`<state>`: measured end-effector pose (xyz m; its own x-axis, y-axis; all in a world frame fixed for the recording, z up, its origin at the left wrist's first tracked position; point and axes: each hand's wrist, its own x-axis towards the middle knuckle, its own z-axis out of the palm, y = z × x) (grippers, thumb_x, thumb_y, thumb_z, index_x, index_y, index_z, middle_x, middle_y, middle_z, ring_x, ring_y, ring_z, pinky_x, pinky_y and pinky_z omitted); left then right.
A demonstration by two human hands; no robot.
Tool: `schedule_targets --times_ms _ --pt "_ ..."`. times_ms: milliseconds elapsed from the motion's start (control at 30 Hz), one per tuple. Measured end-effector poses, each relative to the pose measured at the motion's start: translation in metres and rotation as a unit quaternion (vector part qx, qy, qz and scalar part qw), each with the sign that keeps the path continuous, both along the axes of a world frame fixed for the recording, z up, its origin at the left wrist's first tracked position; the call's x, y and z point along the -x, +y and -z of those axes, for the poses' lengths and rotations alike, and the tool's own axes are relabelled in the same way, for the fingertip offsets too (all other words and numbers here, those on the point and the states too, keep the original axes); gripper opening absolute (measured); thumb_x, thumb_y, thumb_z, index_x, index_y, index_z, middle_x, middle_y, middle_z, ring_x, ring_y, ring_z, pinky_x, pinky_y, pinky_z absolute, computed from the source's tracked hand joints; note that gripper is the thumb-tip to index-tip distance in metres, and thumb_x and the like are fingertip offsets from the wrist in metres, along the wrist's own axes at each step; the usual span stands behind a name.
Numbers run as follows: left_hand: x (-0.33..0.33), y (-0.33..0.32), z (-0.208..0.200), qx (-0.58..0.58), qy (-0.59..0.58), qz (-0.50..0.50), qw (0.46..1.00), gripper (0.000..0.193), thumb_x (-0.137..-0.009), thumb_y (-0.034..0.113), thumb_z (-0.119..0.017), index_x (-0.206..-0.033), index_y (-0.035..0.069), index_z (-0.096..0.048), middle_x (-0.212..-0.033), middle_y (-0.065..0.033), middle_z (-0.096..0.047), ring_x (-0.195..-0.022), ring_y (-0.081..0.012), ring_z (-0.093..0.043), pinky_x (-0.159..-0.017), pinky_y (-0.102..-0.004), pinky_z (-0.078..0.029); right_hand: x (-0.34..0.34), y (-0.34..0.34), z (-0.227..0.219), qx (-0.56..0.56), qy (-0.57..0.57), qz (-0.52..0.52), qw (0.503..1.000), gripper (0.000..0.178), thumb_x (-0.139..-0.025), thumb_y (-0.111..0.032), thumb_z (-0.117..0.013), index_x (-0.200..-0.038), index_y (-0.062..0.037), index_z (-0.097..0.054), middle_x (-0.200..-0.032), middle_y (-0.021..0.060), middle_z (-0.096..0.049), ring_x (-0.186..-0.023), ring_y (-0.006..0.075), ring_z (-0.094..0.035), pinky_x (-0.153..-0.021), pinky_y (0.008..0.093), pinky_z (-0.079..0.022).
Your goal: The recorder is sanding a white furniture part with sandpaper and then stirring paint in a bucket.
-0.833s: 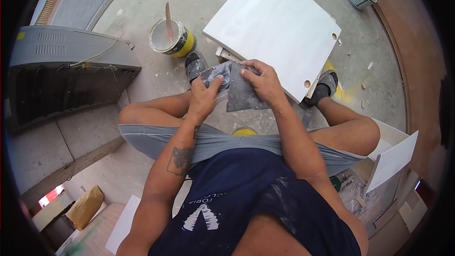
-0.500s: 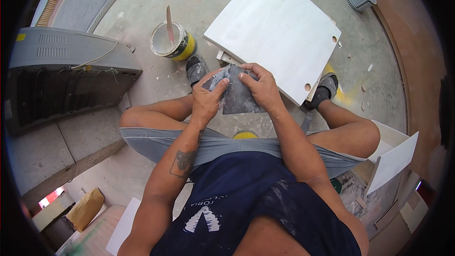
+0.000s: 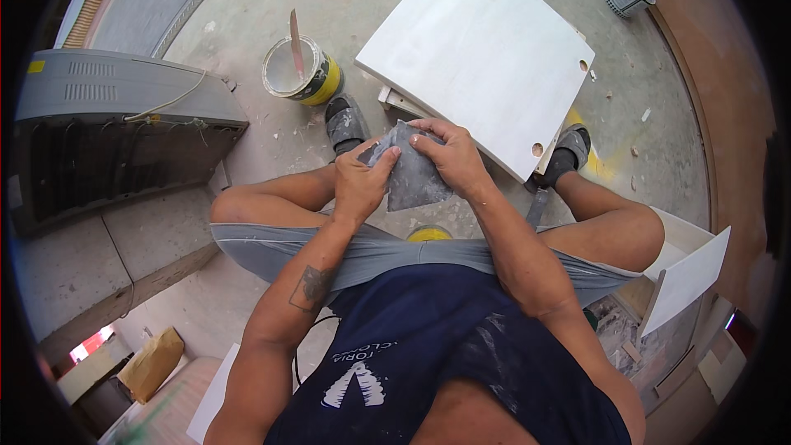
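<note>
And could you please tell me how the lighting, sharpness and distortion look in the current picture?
In the head view, the brown board's edge bows strongly near the dark border; the head view also shows the white cabinet door bright with little surface detail, while the sandpaper looks fairly sharp.

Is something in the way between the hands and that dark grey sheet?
No, nothing visible is in the way. The left hand and the right hand both hold the dark grey sheet directly.
</note>
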<state>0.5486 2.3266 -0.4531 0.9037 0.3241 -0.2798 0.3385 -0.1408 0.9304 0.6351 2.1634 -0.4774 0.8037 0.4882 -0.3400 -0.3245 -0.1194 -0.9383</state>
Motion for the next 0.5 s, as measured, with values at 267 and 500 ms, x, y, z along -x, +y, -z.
schedule_targets --times_ms 267,500 --pt "0.003 0.003 0.0 -0.004 0.006 0.026 1.0 0.024 -0.096 0.016 -0.067 -0.107 -0.004 -0.073 -0.081 -0.0036 -0.072 -0.074 -0.0056 -0.06 -0.065 -0.0259 -0.05 0.005 0.004 -0.002 -0.011 -0.031 -0.048 0.998 0.031 -0.092 -0.017 -0.07 -0.117 -0.0005 -0.071 -0.097 0.0035 -0.071 -0.087 0.0088 -0.061 -0.08 0.0254 -0.05" --pt "0.003 0.009 0.012 0.057 -0.007 -0.012 0.998 0.024 -0.096 0.017 -0.068 -0.106 -0.005 -0.073 -0.083 -0.0032 -0.072 -0.075 -0.0064 -0.06 -0.067 -0.0263 -0.05 -0.006 -0.007 -0.007 0.036 -0.019 -0.014 0.999 0.032 -0.09 -0.016 -0.07 -0.118 -0.0001 -0.071 -0.094 0.0042 -0.071 -0.084 0.0095 -0.062 -0.077 0.0254 -0.05"
